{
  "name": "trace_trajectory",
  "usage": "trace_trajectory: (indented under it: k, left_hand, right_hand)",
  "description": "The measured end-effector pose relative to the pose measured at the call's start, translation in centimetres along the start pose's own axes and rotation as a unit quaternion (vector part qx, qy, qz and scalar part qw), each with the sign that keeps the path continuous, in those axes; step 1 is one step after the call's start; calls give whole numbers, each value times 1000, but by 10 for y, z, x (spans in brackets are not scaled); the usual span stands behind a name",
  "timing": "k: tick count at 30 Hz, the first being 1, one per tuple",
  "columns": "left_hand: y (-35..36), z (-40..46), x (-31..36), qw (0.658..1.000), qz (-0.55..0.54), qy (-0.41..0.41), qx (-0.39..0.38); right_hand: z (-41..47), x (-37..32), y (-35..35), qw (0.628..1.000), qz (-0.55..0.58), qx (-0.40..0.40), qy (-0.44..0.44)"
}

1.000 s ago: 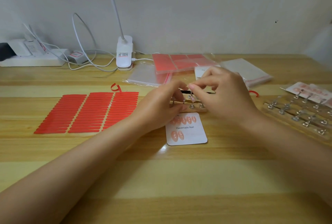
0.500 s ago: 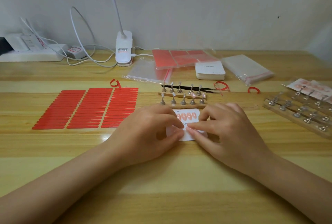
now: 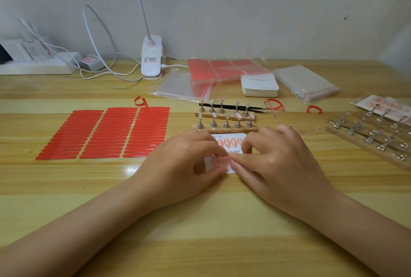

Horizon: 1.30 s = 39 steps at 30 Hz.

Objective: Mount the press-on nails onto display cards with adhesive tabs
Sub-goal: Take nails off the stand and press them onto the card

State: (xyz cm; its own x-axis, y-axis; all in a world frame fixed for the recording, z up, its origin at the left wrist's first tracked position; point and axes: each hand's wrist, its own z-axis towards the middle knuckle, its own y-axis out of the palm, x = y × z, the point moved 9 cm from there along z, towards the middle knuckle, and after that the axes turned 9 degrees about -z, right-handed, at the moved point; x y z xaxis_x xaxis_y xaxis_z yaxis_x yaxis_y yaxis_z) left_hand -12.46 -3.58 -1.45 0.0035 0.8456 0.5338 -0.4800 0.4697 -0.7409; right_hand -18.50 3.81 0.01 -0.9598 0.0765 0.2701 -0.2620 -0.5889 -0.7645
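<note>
While both hands, left hand (image 3: 189, 163) and right hand (image 3: 275, 161), pinch a press-on nail (image 3: 219, 160) against the display card (image 3: 231, 143) on the table (image 3: 200, 221), uneven fingertip pressure could seat it crooked.

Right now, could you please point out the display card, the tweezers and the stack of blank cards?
Display card (image 3: 231, 137), head view, upper white area with nails.
Tweezers (image 3: 255, 109), head view, black shaft behind the stand.
Stack of blank cards (image 3: 259, 82), head view, top card's face.
</note>
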Motion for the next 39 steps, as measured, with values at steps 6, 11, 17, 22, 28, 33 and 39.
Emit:
trace_trajectory:
  k: [6, 11, 17, 22, 28, 33, 39]
  left_hand:
    - [1, 0, 2, 1000, -1, 2, -2]
    - [0, 0, 9, 999, 43, 28, 3]
    - [1, -2, 18, 992, 101, 70, 7]
    - [1, -1, 20, 991, 108, 76, 10]
    - [2, 0, 17, 992, 106, 73, 5]
    - [3, 2, 16, 993, 94, 71, -1]
    - [2, 6, 15, 994, 96, 50, -18]
  right_hand:
    - [0, -12, -6, 997, -52, 8, -49]
    - [2, -19, -5, 995, -61, -4, -76]
    - [-6, 11, 10, 987, 127, -69, 72]
    - [-8, 20, 12, 969, 205, -61, 124]
    - [-6, 14, 8, 977, 184, -45, 96]
    - [-5, 12, 8, 980, 172, -52, 82]
    - [-8, 19, 17, 968, 206, -80, 115]
